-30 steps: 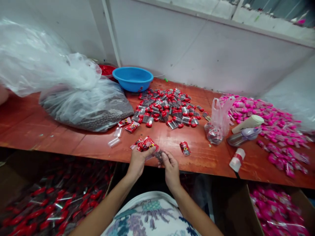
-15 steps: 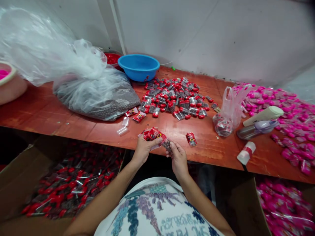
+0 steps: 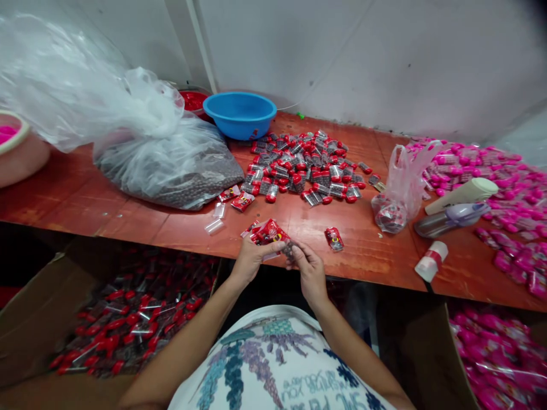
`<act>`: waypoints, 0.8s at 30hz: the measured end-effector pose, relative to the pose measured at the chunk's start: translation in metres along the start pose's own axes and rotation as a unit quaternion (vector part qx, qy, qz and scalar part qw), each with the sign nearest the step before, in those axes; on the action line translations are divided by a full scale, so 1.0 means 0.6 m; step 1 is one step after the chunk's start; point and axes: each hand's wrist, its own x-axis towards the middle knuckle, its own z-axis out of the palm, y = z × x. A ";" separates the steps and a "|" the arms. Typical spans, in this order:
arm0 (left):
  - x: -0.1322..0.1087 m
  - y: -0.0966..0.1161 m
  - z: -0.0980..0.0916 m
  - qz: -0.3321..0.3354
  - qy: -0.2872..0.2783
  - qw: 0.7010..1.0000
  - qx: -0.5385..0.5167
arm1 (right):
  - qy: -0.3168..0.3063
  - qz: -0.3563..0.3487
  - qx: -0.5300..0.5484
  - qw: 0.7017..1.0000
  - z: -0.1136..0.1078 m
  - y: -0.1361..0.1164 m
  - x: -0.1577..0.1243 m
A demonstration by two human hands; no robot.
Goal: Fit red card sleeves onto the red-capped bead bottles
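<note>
My left hand [image 3: 250, 260] is closed on a small stack of red printed labels [image 3: 269, 232] at the front edge of the reddish wooden table [image 3: 128, 225]. My right hand [image 3: 311, 269] pinches a small clear tube of dark beads [image 3: 290, 249] right beside those labels. The two hands nearly touch. A single red label [image 3: 334, 238] lies on the table just right of my right hand. Behind, a heap of red-capped filled tubes [image 3: 301, 171] covers the middle of the table.
A big clear plastic bag of dark beads [image 3: 171, 171] lies at the left, a blue basin [image 3: 239, 115] at the back. At the right sit a small plastic bag [image 3: 395, 193], a hand-held device [image 3: 455, 210] and pink tubes [image 3: 491, 176]. Cardboard boxes of red tubes [image 3: 128, 319] and pink tubes [image 3: 496, 359] stand below the table.
The camera has tilted down and a little left, showing more of the boxes. My hands stay together at the table's edge, with the tube drawn closer to the labels.
</note>
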 end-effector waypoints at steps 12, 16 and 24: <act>0.008 -0.010 -0.003 -0.004 0.051 0.998 -0.032 | -0.094 -0.003 0.001 0.996 -0.027 0.001 0.010; 0.007 -0.017 0.001 -0.047 0.017 0.999 -0.013 | -0.126 -0.006 -0.014 0.992 -0.033 0.001 0.017; 0.016 -0.034 0.005 -0.099 -0.005 0.993 -0.062 | -0.050 0.012 -0.054 0.997 -0.085 0.017 0.032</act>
